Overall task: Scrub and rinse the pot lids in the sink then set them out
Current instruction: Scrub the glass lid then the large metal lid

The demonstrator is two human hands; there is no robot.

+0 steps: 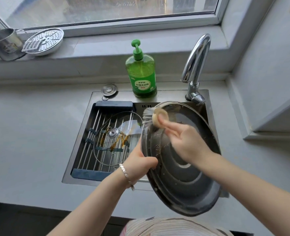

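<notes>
Metal lid: tilted over the right half of the sink, inner face up, sudsy.
Left hand: grips its rim at 9 o'clock.
Right hand: holds a blurred brush at the lid's 11 o'clock.
Glass lid: brown-stained, flat on the rack, at 9 o'clock of the metal lid.
Counter: grey; soap bottle and tap at the sink's 12 o'clock.
Room: window above; steel cup and steamer plate on the sill at 10 o'clock.

Forearms converge, left grip curled tight, right grip pinching with fingers stretched forward.
</notes>
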